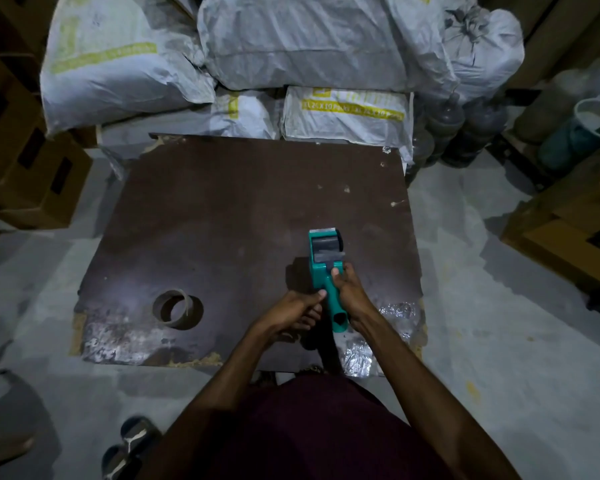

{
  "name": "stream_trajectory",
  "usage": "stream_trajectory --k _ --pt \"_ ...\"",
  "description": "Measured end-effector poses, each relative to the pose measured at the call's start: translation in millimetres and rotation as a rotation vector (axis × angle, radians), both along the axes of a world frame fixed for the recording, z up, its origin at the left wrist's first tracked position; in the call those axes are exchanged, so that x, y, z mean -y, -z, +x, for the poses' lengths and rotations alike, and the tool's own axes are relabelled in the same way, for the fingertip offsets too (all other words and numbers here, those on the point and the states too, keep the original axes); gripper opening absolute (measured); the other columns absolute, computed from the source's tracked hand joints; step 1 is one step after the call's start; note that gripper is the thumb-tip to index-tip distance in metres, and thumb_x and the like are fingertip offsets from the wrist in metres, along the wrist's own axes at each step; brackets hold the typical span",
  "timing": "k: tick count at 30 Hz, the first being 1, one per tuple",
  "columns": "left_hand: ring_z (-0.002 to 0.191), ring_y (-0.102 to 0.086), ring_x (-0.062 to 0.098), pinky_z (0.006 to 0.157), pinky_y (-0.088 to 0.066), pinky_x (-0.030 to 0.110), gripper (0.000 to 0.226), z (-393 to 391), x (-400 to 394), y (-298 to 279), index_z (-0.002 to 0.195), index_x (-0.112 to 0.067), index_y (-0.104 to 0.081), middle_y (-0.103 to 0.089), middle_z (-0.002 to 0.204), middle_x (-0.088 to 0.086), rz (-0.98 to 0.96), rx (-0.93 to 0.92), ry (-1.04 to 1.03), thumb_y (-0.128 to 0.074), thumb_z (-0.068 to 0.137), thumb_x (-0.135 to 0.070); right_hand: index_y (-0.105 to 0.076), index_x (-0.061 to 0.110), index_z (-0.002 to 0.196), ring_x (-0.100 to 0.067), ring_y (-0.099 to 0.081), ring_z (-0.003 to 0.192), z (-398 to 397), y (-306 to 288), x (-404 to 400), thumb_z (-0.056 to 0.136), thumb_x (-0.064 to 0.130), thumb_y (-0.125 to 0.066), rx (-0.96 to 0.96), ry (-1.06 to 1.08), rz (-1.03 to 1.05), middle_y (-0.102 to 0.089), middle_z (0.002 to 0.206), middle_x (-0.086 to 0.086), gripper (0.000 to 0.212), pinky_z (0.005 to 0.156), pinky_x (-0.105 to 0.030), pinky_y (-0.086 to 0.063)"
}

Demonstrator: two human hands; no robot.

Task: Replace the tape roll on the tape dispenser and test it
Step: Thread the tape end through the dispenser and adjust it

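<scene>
A teal tape dispenser (326,258) is held over the right part of a dark brown board (222,209), its head pointing away from me. My right hand (349,291) is wrapped around its handle, thumb up near the head. From the left side, my left hand (297,311) touches the handle with thumb and fingers closed against it. A dark roller or tape roll sits in the dispenser head. An empty brown cardboard tape core (177,308) lies flat on the board's near left.
White woven sacks (291,43) are piled behind the board. Cardboard boxes (25,161) stand at left and more boxes (568,230) at right. Dark water jugs (465,133) sit at the far right. Crumpled clear tape (395,311) sticks to the board's near right corner. Sandals (132,445) lie on the floor.
</scene>
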State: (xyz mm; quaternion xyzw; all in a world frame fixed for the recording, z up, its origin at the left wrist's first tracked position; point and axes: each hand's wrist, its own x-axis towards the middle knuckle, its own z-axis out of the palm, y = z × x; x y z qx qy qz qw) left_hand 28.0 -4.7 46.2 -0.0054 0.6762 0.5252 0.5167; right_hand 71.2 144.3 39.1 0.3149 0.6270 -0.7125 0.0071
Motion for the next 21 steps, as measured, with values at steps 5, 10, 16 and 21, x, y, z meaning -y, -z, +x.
stream_trajectory --k 5,10,16,21 --pt "0.080 -0.069 0.020 0.088 -0.058 0.043 0.027 6 0 0 0.100 -0.011 -0.072 -0.069 0.076 0.000 0.117 0.152 -0.119 -0.074 0.093 -0.037 -0.055 0.023 0.113 -0.022 -0.069 0.096 -6 1 3 0.105 0.030 -0.049 -0.010 -0.007 -0.049 -0.070 0.113 -0.009 0.012 0.076 -0.036 -0.055" --pt "0.106 -0.066 0.033 0.087 -0.060 0.044 0.050 8 2 -2 0.127 -0.004 -0.065 -0.068 0.114 0.018 0.197 0.268 -0.234 -0.077 0.086 -0.031 -0.060 0.015 0.111 -0.020 -0.071 0.088 -6 -2 -1 0.102 0.023 -0.056 0.017 -0.013 -0.102 -0.073 0.105 -0.008 0.012 0.067 -0.029 -0.057" --pt "0.093 -0.071 0.027 0.078 -0.063 0.044 0.031 17 2 2 0.123 -0.008 -0.064 -0.071 0.110 0.013 0.221 0.360 -0.318 -0.068 0.093 -0.012 -0.067 0.005 0.115 -0.007 -0.069 0.083 -2 -8 -4 0.097 0.006 -0.059 -0.018 -0.058 -0.092 -0.074 0.095 0.001 0.019 0.065 -0.019 -0.054" --pt "0.095 -0.069 0.027 0.076 -0.063 0.046 0.033 20 7 0 0.123 -0.006 -0.060 -0.068 0.112 0.014 0.250 0.398 -0.360 -0.066 0.091 -0.007 -0.069 0.001 0.119 -0.007 -0.058 0.078 -6 -9 -9 0.093 0.008 -0.066 0.013 -0.011 -0.006 -0.068 0.094 0.000 0.027 0.060 -0.019 -0.045"
